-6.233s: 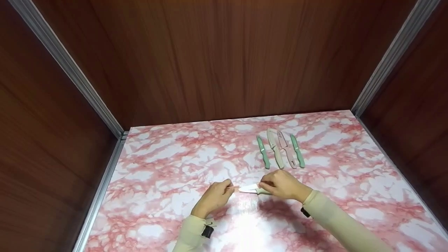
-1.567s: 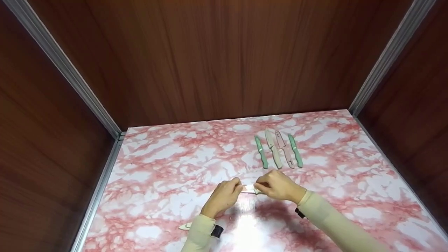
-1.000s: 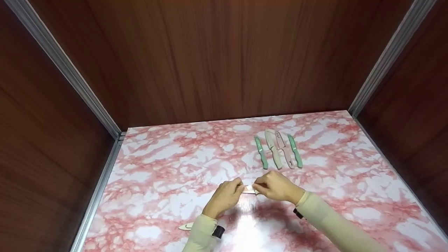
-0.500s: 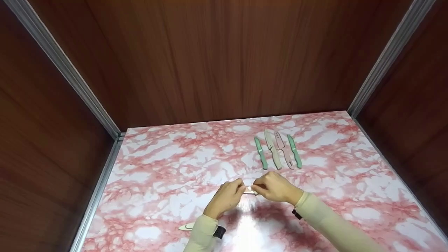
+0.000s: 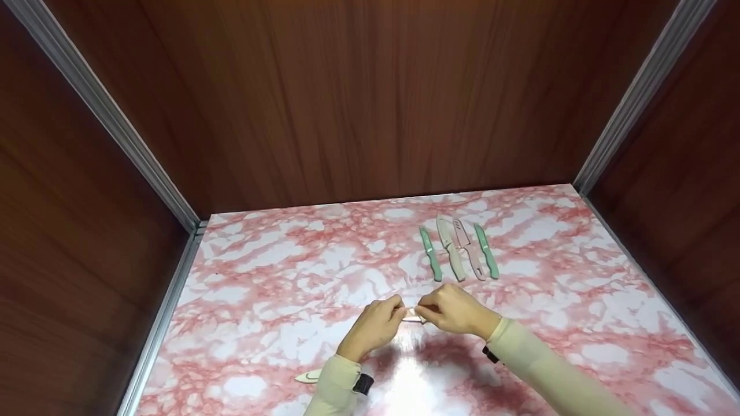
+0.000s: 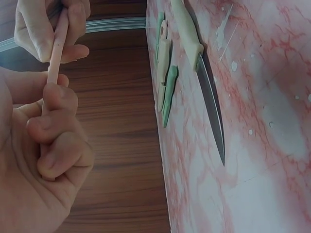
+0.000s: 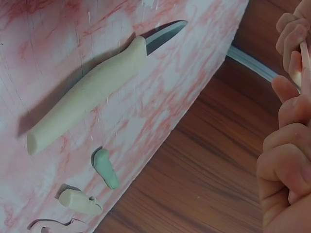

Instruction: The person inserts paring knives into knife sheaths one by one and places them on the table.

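My left hand [image 5: 373,325] and right hand [image 5: 457,310] almost meet in the head view. Between them they hold a slim pink strip [image 6: 57,43], seen edge-on, its kind unclear. The left fingers curl round its lower part; the right thumb and fingers pinch the upper part. Below the hands, on the table, lies a bare knife [image 7: 90,97] with a cream handle and a dark grey blade. In the head view the hands mostly cover that knife. A cream blade sheath [image 5: 308,377] shows beside my left sleeve, which hides part of it.
Farther back lie a green knife [image 5: 430,254], a cream knife [image 5: 455,263], a pink knife [image 5: 474,260] and another green knife [image 5: 487,251]. The table [image 5: 260,300] has a red-and-white marbled top. Brown wood-grain panels [image 5: 370,104] enclose its back and sides.
Over these seconds my left hand has moved right, narrowing the gap between the hands. The cream sheath has come into sight beside the sleeve. In the last half second hardly anything moves.
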The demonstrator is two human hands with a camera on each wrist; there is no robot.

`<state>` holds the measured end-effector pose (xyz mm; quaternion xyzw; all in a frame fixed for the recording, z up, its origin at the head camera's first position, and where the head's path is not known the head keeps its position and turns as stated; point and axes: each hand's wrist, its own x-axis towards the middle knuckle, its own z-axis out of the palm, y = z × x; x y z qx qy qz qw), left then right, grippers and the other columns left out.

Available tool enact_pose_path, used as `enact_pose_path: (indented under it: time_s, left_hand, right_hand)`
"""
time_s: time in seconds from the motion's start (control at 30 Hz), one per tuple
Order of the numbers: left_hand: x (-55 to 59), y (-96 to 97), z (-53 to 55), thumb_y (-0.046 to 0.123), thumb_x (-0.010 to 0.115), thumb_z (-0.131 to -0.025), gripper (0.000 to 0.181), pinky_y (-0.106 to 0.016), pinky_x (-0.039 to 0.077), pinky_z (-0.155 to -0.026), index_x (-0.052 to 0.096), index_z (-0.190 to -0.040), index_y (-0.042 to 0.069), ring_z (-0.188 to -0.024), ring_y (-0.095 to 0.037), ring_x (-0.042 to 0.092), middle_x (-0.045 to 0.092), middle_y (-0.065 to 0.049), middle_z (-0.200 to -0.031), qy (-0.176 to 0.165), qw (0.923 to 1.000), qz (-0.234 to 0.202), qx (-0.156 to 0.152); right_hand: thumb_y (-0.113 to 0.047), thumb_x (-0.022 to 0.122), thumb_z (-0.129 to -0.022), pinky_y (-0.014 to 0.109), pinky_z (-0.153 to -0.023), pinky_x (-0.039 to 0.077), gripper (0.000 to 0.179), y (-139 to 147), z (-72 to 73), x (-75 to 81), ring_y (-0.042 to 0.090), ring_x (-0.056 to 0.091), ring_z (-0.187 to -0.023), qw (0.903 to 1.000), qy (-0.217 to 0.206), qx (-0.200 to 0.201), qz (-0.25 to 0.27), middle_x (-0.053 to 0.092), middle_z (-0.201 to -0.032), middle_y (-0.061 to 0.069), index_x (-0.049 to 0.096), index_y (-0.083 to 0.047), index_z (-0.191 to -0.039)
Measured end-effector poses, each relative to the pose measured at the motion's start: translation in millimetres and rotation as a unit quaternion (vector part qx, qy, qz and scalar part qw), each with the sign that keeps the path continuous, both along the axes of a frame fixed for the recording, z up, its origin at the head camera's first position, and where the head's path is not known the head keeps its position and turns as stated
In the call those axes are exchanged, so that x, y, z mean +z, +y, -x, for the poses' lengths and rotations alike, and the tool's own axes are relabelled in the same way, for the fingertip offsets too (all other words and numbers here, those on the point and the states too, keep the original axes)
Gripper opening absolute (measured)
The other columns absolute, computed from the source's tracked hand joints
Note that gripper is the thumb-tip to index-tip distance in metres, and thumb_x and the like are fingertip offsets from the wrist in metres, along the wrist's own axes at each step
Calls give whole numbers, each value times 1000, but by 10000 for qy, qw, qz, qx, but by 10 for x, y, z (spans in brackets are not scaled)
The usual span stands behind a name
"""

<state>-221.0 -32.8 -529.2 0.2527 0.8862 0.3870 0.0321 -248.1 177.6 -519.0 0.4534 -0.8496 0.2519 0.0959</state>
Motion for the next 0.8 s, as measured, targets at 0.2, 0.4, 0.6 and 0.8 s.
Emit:
enact_pose_path:
  time_s: [0.2, 0.4, 0.6, 0.8]
  left_hand:
    - [43, -60, 24, 21, 47, -100, 18, -21, 33, -51, 54, -86, 15, -53, -3, 36, 40, 10, -63, -101, 9996, -66, -271]
    - [154, -227, 85, 22, 46, -101, 21, -21, 33, -52, 61, -93, 10, -52, -5, 36, 41, 9, -62, -113, 9995, -21, -287]
    - [179, -408, 101, 27, 46, -101, 24, -21, 31, -51, 60, -88, 13, -50, -4, 32, 39, 8, -61, -166, 9994, -34, -287]
    - [140, -543, 72, 31, 48, -100, 23, -22, 31, -52, 61, -87, 16, -51, -4, 31, 40, 9, -61, -183, 9994, -13, -283]
  right_hand:
    - [-19, 60, -93, 12, -47, 34, 28, 13, 44, 44, -6, 36, -47, 9997, -60, 211, -99, 44, -55, -18, 59, -20, -65]
    - [-20, 58, -95, 15, -47, 35, 25, 71, 120, 112, -4, 36, -48, 9999, -34, 153, 13, 48, -59, -14, 62, -17, -70]
    - [-20, 60, -94, 17, -48, 36, 22, 120, 154, 114, -3, 37, -48, 9999, -21, -83, 119, 53, -62, -14, 66, -16, -73]
    - [-20, 60, -94, 18, -51, 39, 21, 148, 162, 84, -3, 40, -50, 9999, 11, -69, 158, 56, -65, -13, 68, -13, -75]
